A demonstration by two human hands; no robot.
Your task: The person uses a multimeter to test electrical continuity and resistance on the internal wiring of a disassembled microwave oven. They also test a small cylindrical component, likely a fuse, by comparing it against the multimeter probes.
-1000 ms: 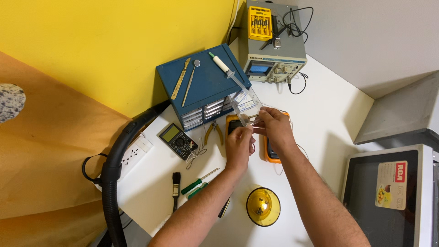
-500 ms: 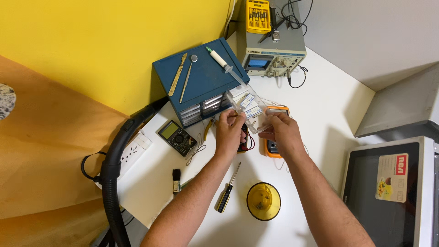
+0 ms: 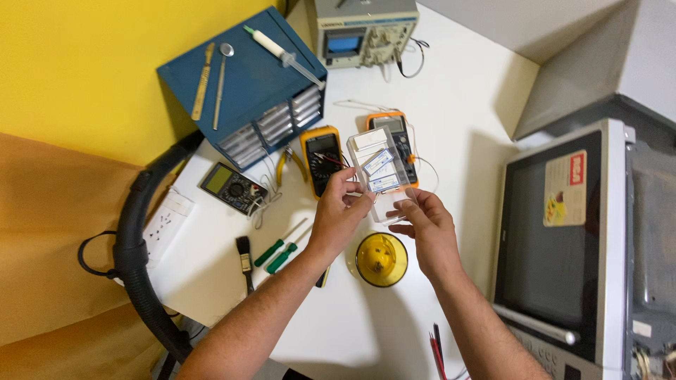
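Head view: clear plastic box (image 3: 379,172) held above the yellow disc (image 3: 381,259).
Long axis: tilted away, toward the meters.
Left hand (image 3: 339,211): grip closed on the box's near-left edge.
Right hand (image 3: 428,224): fingers under the near end, loosely curled.

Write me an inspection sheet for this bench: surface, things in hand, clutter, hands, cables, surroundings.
Surface: white table, crowded at the far side.
Things in hand: clear plastic box with small labelled packets inside, held up between both hands.
Clutter: two orange multimeters, dark multimeter, blue drawer cabinet with a syringe on top, green screwdrivers, small brush, yellow round object, pliers.
Hands: left hand grips the box's left edge; right hand supports its lower end.
Cables: thin leads near the meters; red and black probes at the near edge.
Surroundings: yellow wall, black hose, oscilloscope, microwave oven.
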